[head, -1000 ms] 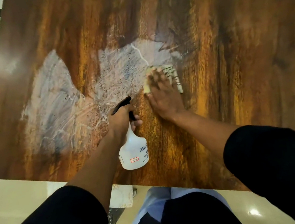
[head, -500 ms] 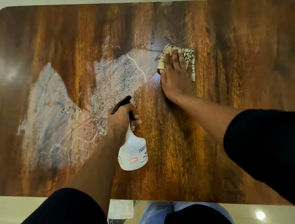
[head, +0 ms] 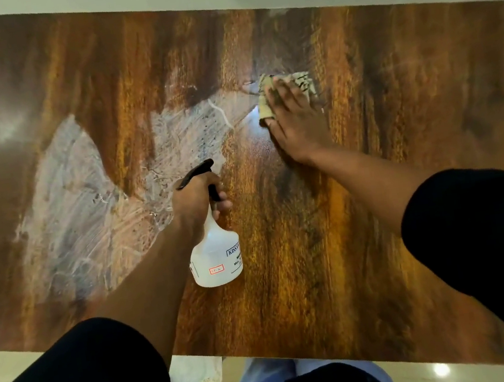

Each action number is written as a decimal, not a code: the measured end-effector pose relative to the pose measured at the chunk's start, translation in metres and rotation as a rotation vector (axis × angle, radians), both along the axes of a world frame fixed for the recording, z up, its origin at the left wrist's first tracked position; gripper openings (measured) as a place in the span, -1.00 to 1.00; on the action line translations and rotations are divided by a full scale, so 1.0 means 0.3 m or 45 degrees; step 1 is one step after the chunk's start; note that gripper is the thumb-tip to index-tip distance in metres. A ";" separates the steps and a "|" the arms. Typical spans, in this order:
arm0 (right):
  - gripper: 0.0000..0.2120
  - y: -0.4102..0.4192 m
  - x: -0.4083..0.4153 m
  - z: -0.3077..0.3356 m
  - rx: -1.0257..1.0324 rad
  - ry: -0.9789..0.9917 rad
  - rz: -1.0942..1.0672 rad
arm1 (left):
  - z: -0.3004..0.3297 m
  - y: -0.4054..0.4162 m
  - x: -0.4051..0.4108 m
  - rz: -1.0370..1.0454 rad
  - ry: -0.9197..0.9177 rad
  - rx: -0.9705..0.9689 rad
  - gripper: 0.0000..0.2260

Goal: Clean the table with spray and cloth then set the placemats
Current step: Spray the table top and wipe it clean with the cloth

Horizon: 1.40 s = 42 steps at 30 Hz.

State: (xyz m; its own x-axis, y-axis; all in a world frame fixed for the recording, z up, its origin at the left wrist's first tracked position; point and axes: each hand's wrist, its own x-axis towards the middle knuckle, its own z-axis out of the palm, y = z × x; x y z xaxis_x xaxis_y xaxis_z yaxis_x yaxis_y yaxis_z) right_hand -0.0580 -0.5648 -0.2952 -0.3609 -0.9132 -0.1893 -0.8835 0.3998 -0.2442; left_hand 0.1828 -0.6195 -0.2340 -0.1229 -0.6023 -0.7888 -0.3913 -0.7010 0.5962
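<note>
Head view, one item per line. Table (head: 399, 144): broad, rigid, glossy, likely slick where the wet film sits at left. Spray bottle (head: 216, 257): light plastic, centre-near, left hand (head: 195, 198) gripping its neck. Cloth (head: 287, 93): soft, limp, centre-far, under the flat-fingered right hand (head: 294, 123); best pressed flat.
</note>
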 end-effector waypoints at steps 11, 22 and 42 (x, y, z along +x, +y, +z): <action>-0.36 -0.059 0.196 -0.029 -0.045 0.021 0.686 | -0.018 -0.005 0.019 0.073 -0.025 0.012 -0.88; -0.37 -0.243 0.094 -0.013 -0.041 -0.052 -0.236 | -0.006 -0.032 0.086 0.165 0.031 -0.111 -0.87; -0.37 -0.375 0.129 -0.008 0.024 0.005 -0.325 | -0.037 -0.175 0.167 0.157 0.010 -0.138 -0.77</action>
